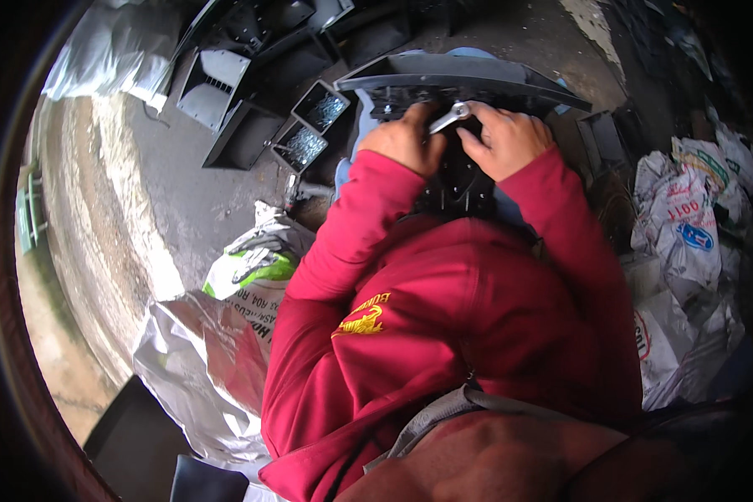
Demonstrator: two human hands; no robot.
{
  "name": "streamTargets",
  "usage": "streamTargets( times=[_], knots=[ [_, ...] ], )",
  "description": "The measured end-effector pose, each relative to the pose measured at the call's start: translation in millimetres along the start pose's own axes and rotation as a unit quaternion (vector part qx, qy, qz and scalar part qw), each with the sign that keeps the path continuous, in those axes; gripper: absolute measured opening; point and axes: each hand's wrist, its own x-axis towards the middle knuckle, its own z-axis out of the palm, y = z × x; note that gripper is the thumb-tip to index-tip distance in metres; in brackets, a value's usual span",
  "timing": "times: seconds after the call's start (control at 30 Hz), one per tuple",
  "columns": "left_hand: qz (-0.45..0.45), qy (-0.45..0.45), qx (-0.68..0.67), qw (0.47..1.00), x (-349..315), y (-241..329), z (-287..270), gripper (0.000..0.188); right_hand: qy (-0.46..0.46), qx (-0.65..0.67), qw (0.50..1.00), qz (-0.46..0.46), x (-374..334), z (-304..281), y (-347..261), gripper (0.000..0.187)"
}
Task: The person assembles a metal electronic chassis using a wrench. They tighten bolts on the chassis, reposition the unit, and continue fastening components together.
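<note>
My left hand (400,144) is closed at the underside of a black plastic part (477,81) in front of me; its fingertips are partly hidden, and what they grip cannot be made out. A silver wrench (445,121) slants between my hands, its lower end beside my left thumb. The bent fingers of my right hand (512,142) are at the wrench's round upper end, with the thumb a little apart. Below lie more black parts with small bolts, partly covered by my hands, and a blue-grey surface shows beneath.
Two black bins (321,107) of small metal fasteners stand to the left, near a tool (291,191) on the floor. More black plastic parts (213,88) lie at the far left. White sacks (682,226) crowd my right side, and a silvery bag (201,360) lies at my left.
</note>
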Motion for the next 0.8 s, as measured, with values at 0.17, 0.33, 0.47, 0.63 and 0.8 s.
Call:
streamTargets(
  times=[0.17,0.33,0.47,0.63,0.8],
  knots=[
    [0.015,-0.005,-0.021,1.0,-0.9,-18.3,-2.8,0.043,0.042,0.007,0.999,-0.007,-3.6,5.3,14.3,0.028],
    [0.035,-0.008,-0.076,0.997,-0.8,-14.8,3.6,0.046,0.067,0.02,0.997,-0.01,-0.7,12.3,11.4,0.023],
    [0.033,-0.011,-0.067,0.997,-0.5,-11.1,7.1,0.048,0.098,-0.012,0.995,-0.012,-2.2,20.3,12.9,0.023],
    [0.043,-0.007,-0.081,0.996,-1.3,-10.5,11.8,0.048,0.095,0.006,0.995,-0.003,-5.0,18.2,11.1,0.024],
    [0.049,0.0,-0.047,0.998,-2.5,-11.2,12.3,0.049,0.131,0.048,0.99,-0.024,-4.3,18.2,11.7,0.027]
  ],
)
